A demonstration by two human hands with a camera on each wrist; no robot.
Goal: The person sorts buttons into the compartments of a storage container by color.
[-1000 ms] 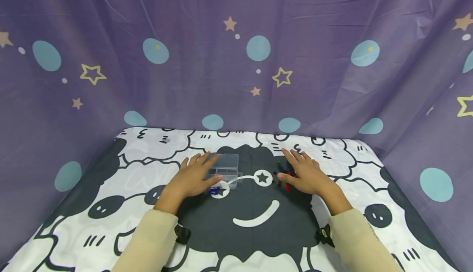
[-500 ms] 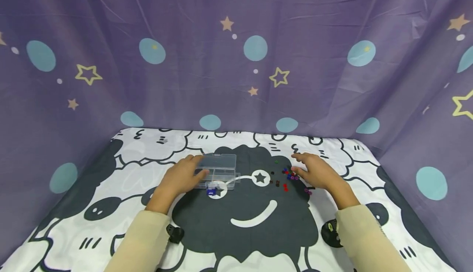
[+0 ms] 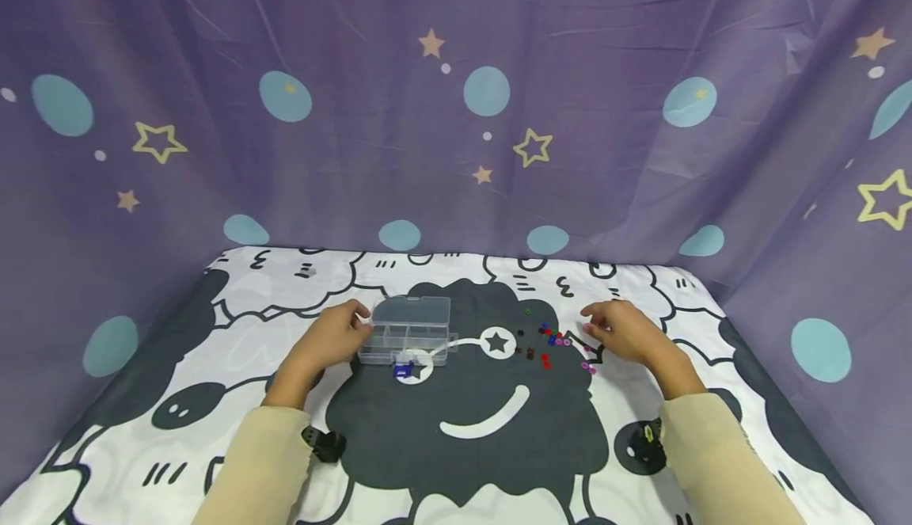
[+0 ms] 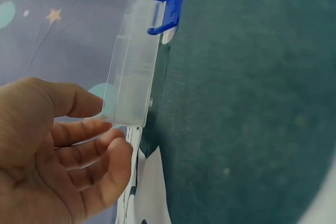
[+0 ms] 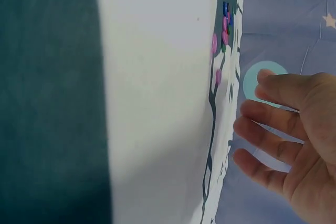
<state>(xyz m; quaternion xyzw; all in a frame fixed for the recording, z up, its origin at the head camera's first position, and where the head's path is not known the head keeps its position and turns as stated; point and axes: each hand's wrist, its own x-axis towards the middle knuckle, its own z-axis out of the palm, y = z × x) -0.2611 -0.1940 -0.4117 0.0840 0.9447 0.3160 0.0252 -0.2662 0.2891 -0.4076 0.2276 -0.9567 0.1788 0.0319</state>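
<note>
A clear plastic compartment box (image 3: 406,336) lies with its lid (image 3: 416,311) raised at the back. A blue clip-like piece (image 3: 402,369) sits at its front. My left hand (image 3: 331,335) is at the box's left end, fingers loosely bent. In the left wrist view, its thumb (image 4: 79,102) and index finger are close by the box corner; whether they touch it I cannot tell. My right hand (image 3: 627,335) hovers right of scattered small bead-like pieces, fingers relaxed and holding nothing. Among these are red ones (image 3: 545,361), pink ring-shaped ones (image 3: 563,342) and brown ones (image 3: 530,353).
A sheep-patterned cloth (image 3: 484,462) covers the table. Behind and at both sides hangs a purple curtain (image 3: 385,137) with stars and dots. A small green piece (image 3: 527,311) lies apart, behind the other pieces. A dark camera (image 3: 324,444) is worn on my left wrist.
Both hands have drawn apart: the left from over the box to its left end, the right off the small pieces to their right. Their spread fingers have bent. The view has shifted slightly.
</note>
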